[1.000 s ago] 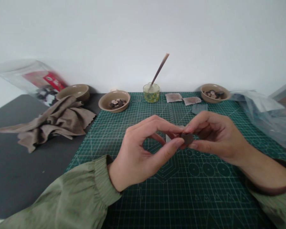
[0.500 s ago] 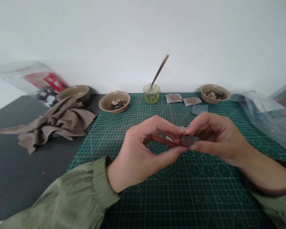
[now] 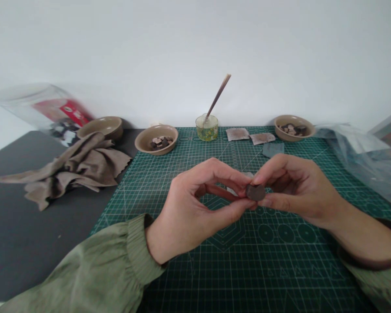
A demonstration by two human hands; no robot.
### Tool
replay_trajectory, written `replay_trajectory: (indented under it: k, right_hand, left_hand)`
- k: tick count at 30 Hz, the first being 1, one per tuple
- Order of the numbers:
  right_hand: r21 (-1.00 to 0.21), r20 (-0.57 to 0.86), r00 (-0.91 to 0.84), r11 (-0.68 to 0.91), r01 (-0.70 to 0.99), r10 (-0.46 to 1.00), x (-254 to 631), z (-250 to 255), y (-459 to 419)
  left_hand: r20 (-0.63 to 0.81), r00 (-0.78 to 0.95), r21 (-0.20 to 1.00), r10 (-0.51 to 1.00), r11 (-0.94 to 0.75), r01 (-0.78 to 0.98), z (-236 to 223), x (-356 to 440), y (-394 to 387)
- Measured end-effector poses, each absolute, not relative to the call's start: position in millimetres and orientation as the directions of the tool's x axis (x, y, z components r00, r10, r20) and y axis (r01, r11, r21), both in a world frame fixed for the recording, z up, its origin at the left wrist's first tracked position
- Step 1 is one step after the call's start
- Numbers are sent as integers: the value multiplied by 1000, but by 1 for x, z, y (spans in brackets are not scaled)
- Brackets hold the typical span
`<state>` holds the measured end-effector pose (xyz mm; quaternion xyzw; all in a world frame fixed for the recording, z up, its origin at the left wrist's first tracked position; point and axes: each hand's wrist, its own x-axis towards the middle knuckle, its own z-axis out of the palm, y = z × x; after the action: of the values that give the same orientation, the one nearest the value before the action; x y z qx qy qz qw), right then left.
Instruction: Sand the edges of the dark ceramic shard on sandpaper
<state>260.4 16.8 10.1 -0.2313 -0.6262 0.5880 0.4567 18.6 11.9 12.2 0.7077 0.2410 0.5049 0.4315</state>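
Observation:
A small dark brown disc (image 3: 256, 192) is pinched between my two hands above the cutting mat. My left hand (image 3: 198, 204) grips its left edge with thumb and fingertips. From the other side, my right hand (image 3: 296, 187) holds its right edge between thumb and forefinger. The fingertips of both hands meet or nearly meet around it. Behind my fingers lies a small pale packet (image 3: 231, 190), mostly hidden. The green gridded cutting mat (image 3: 241, 278) spreads beneath both hands.
Bowls with small brown pieces stand at back left (image 3: 156, 150) and back right (image 3: 295, 137). Between them are a yellow-green cup (image 3: 207, 130) with a stick and flat packets (image 3: 237, 134). A brown cloth (image 3: 78, 169) and another bowl (image 3: 101, 126) lie left; plastic bags flank both sides.
My left thumb has slid back slightly to the left along the disc's lower edge. Otherwise both hands and the disc hold nearly the same position.

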Motion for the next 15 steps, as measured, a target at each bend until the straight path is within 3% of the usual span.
replay_trajectory:
  k: [15]
  right_hand:
    - [-947,305,-463,213,-240,832,260,11,16]
  left_hand:
    - [496,395,864,773,-484,-138,14,17,12]
